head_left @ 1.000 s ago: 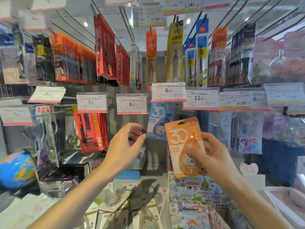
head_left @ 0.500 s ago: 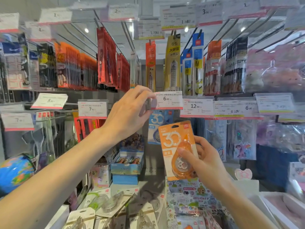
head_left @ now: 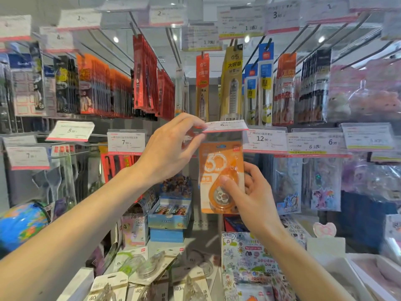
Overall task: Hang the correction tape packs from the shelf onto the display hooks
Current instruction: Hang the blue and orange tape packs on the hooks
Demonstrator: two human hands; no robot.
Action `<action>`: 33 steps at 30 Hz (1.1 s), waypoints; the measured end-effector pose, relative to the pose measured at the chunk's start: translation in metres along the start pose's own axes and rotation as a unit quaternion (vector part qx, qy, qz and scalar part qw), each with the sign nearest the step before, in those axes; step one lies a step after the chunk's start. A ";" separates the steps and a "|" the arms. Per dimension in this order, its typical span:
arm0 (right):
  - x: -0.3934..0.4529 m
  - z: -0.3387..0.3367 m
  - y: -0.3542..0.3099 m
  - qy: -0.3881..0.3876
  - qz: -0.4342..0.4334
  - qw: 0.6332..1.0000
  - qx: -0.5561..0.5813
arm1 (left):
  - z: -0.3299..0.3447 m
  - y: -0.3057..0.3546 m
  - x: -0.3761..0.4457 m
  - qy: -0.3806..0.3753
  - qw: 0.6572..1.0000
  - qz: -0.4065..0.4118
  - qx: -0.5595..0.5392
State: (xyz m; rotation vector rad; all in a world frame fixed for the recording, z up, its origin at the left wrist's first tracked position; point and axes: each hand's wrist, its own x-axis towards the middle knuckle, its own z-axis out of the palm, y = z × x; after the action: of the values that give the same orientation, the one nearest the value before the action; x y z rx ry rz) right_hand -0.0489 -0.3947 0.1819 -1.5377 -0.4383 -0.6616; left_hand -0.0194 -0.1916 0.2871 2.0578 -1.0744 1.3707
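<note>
My right hand point(head_left: 249, 198) grips an orange correction tape pack point(head_left: 219, 166) by its lower part and holds it upright just below the 6.00 price tag point(head_left: 224, 126). My left hand point(head_left: 171, 148) pinches that tag's left end and tilts it up flat. The hook behind the tag is hidden. Several white correction tape packs point(head_left: 138, 268) lie loose on the shelf point(head_left: 201, 237) below my arms.
Packed hooks of pens and refills hang above. Price tags 7.90 point(head_left: 126, 141) and 12.90 point(head_left: 263, 139) flank the lifted tag. Boxes point(head_left: 169, 216) stand on the shelf, a globe point(head_left: 19, 224) sits left, sticker packs point(head_left: 249, 261) lie right.
My left hand rose from below the tags, took the 6.00 tag and flipped it up. My right hand lifted the orange pack up and under that tag.
</note>
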 end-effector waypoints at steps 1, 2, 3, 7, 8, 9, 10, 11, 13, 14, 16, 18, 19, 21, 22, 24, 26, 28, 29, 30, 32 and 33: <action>0.002 0.002 -0.001 0.005 0.000 1.000 -0.001 | 0.000 0.000 0.000 -0.001 1.000 0.000 0.001; 0.004 0.004 -0.002 0.012 0.001 1.000 0.000 | -0.001 0.000 0.000 -0.003 1.000 0.000 0.003; 0.005 0.005 -0.003 0.021 0.003 1.000 0.002 | -0.001 -0.001 0.000 -0.003 1.000 0.000 0.004; 0.011 0.007 -0.003 0.034 0.008 0.999 -0.013 | -0.001 -0.001 -0.001 -0.001 1.000 -0.001 0.004; 0.011 0.008 -0.002 0.033 0.008 0.999 -0.018 | 0.000 -0.001 -0.001 0.000 1.000 -0.001 0.005; 0.012 0.007 -0.001 0.035 0.008 0.999 -0.023 | 0.000 -0.001 -0.001 0.000 1.000 -0.002 0.005; 0.012 0.007 0.000 0.038 0.007 0.999 -0.026 | 0.001 -0.001 -0.001 0.001 1.000 -0.004 0.003; 0.013 0.007 0.001 0.041 0.006 0.999 -0.030 | 0.001 -0.001 -0.002 0.001 1.000 -0.006 -0.001; 0.014 0.007 0.004 0.042 0.006 0.998 -0.042 | 0.002 -0.001 -0.005 0.003 1.000 -0.013 -0.008; 0.014 0.006 0.005 0.041 0.008 0.998 -0.047 | 0.003 -0.001 -0.008 0.005 1.000 -0.020 -0.011; 0.017 0.004 0.009 0.035 0.015 0.998 -0.056 | 0.007 -0.003 -0.020 0.013 0.998 -0.052 -0.029; 0.021 0.000 0.013 0.034 0.019 0.997 -0.069 | 0.017 -0.004 -0.041 0.022 0.992 -0.106 -0.065; 0.023 -0.001 0.015 0.035 0.021 0.996 -0.079 | 0.025 -0.004 -0.054 0.022 0.987 -0.134 -0.082; 0.027 -0.003 0.019 0.037 0.025 0.993 -0.108 | 0.047 -0.005 -0.075 0.011 0.975 -0.192 -0.112; 0.030 -0.003 0.022 0.035 0.030 0.991 -0.125 | 0.059 -0.006 -0.082 0.001 0.966 -0.222 -0.129; 0.035 -0.005 0.026 0.020 0.041 0.987 -0.153 | 0.084 -0.010 -0.088 -0.021 0.947 -0.274 -0.165; 0.037 -0.008 0.029 0.010 0.039 0.983 -0.179 | 0.102 -0.014 -0.087 -0.036 0.929 -0.304 -0.206; 0.038 -0.012 0.034 0.018 0.021 0.982 -0.186 | 0.117 -0.020 -0.085 -0.028 0.915 -0.320 -0.244; 0.039 -0.013 0.037 0.023 0.011 0.981 -0.194 | 0.123 -0.024 -0.084 -0.018 0.913 -0.323 -0.249; 0.041 -0.014 0.041 0.026 0.005 0.979 -0.204 | 0.129 -0.028 -0.083 -0.009 0.914 -0.322 -0.245; 0.049 -0.012 0.047 0.015 0.011 0.977 -0.214 | 0.138 -0.036 -0.080 0.001 0.922 -0.313 -0.228; 0.055 -0.009 0.049 0.010 0.020 0.977 -0.213 | 0.141 -0.039 -0.078 0.001 0.925 -0.310 -0.221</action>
State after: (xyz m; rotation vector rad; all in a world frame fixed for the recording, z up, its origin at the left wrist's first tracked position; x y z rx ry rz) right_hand 0.0227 -0.4144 0.1791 -1.9367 -0.2572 -0.7723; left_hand 0.0757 -0.2407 0.1601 1.8183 -0.5702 0.7312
